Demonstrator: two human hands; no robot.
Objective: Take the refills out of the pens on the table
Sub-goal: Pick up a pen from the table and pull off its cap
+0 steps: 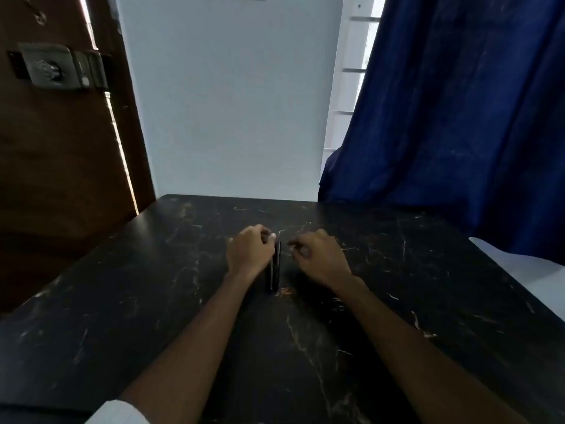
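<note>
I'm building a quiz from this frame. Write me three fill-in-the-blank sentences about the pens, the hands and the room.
1. The pens lie side by side on a dark ____ with pale scratches.
2. The pens lie between the left hand and the ____ hand.
3. The curtain hanging at the right is ____ in colour.

Missing words: table; right; blue

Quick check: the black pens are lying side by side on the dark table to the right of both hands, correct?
Not quite. The head view shows the black pens lying side by side on the dark table between the hands, not right of both: the left hand is beside them on one side, the right hand on the other.
</note>
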